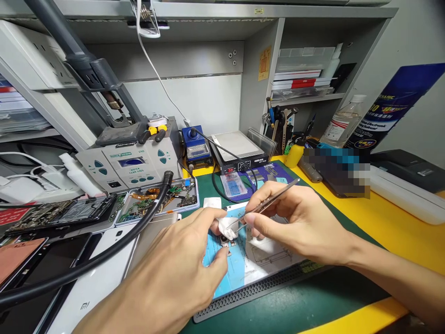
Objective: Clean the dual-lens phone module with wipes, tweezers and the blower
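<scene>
Left hand (187, 253) nearest, thumb and forefinger parted about a small part (225, 243) on the blue sheet (217, 283); can't tell if they grip it. Right hand (299, 220) pinches tweezers (278, 195), tips at a white wipe (227, 227) against the part's far side. Tweezers' long axis: far right to near left. Part sits just near of the tips, left hand closer.

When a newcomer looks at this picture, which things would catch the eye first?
Probably the right hand in the middle, its tweezers reaching to a crumpled white piece by the left hand. Next, perhaps, the big dark-blue can at upper right and the black hose curving across the lower left.
</scene>
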A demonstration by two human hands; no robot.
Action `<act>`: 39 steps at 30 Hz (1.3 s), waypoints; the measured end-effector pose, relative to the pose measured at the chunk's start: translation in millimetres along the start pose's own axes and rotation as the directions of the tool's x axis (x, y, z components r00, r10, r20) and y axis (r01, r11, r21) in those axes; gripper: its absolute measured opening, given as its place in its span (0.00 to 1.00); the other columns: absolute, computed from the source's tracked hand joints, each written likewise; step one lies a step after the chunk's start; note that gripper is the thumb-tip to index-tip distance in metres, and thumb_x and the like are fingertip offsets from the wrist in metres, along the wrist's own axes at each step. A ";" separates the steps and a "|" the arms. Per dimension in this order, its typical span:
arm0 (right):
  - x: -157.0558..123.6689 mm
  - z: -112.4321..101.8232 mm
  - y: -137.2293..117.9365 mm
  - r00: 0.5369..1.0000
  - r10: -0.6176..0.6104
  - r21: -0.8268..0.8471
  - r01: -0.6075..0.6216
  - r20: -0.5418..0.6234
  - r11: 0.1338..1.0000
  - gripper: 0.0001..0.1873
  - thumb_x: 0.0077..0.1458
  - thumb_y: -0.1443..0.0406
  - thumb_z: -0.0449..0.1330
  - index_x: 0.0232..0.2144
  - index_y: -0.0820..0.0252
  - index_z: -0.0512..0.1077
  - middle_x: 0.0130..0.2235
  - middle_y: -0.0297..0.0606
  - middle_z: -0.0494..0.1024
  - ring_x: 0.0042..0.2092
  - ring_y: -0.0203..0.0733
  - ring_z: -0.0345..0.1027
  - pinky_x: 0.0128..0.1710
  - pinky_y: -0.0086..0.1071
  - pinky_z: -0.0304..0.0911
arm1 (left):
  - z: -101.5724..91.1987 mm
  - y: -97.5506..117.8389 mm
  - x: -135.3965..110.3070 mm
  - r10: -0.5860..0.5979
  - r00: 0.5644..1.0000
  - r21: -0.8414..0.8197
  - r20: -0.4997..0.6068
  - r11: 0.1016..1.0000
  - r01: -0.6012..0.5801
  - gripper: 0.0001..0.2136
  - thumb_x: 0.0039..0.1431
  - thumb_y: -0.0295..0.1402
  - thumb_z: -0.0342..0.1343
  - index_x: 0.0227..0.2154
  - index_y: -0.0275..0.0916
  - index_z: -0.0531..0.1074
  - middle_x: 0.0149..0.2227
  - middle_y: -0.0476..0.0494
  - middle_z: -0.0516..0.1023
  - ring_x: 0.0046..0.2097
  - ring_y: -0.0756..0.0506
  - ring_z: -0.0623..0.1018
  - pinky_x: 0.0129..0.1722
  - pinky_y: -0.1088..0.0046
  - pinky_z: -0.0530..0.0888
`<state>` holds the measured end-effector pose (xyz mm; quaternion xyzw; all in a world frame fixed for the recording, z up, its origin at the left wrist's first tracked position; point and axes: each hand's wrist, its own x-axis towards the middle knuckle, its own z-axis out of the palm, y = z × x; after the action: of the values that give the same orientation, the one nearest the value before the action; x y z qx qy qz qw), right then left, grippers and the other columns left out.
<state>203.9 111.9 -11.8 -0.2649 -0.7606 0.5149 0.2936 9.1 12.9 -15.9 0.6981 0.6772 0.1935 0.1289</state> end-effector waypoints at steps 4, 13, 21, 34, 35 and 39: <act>0.4 -0.1 -1.0 1.000 0.003 -0.020 -0.003 0.000 1.000 0.05 0.59 0.66 0.63 0.34 0.58 0.69 0.26 0.34 0.77 0.29 0.41 0.75 0.30 0.33 0.71 | 0.3 1.1 -0.5 -0.001 1.000 0.018 0.004 1.000 0.001 0.16 0.59 0.34 0.54 0.50 0.51 0.67 0.28 0.53 0.68 0.30 0.43 0.73 0.29 0.69 0.64; 1.8 0.0 -1.5 0.998 0.063 0.078 -0.065 0.026 0.995 0.07 0.59 0.65 0.63 0.35 0.59 0.67 0.25 0.34 0.77 0.27 0.39 0.71 0.28 0.31 0.68 | -1.2 -0.3 0.0 0.034 0.999 0.024 0.007 0.999 -0.034 0.17 0.59 0.33 0.53 0.52 0.46 0.67 0.27 0.53 0.68 0.25 0.45 0.70 0.28 0.69 0.65; -4.1 2.0 -3.9 0.985 -0.169 -0.145 0.164 -0.024 0.976 0.01 0.58 0.69 0.62 0.34 0.62 0.72 0.30 0.37 0.77 0.30 0.38 0.74 0.31 0.30 0.71 | 1.8 -6.5 -2.4 0.187 0.980 0.043 -0.068 0.982 -0.184 0.19 0.59 0.26 0.52 0.53 0.49 0.64 0.38 0.49 0.74 0.39 0.43 0.78 0.30 0.70 0.68; -4.3 1.6 3.9 0.803 -0.596 -0.342 0.566 0.021 0.750 0.09 0.52 0.78 0.61 0.37 0.67 0.72 0.31 0.41 0.79 0.29 0.35 0.73 0.30 0.26 0.69 | 3.2 -5.3 -3.2 0.192 0.978 0.088 -0.079 0.979 -0.185 0.22 0.58 0.23 0.51 0.53 0.51 0.59 0.41 0.51 0.75 0.37 0.44 0.79 0.29 0.70 0.69; -4.4 1.7 3.7 0.802 -0.597 -0.346 0.566 0.018 0.748 0.09 0.52 0.78 0.61 0.37 0.67 0.72 0.30 0.41 0.79 0.29 0.35 0.73 0.29 0.27 0.69 | 3.2 -5.0 -3.1 0.190 0.978 0.087 -0.083 0.979 -0.183 0.22 0.57 0.23 0.51 0.52 0.51 0.59 0.41 0.51 0.75 0.37 0.44 0.79 0.29 0.70 0.69; -6.1 2.2 0.0 0.840 -0.543 -0.338 0.516 0.018 0.787 0.07 0.54 0.77 0.61 0.36 0.67 0.73 0.29 0.39 0.79 0.28 0.34 0.73 0.29 0.26 0.69 | 2.6 -3.8 -2.9 0.183 0.980 0.076 -0.080 0.981 -0.177 0.21 0.58 0.24 0.51 0.52 0.51 0.60 0.41 0.51 0.76 0.37 0.44 0.79 0.30 0.70 0.69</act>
<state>206.6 106.2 -13.5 -0.1066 -0.8670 0.2661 0.4076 6.9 10.5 -20.2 0.7514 0.6226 0.2111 0.0573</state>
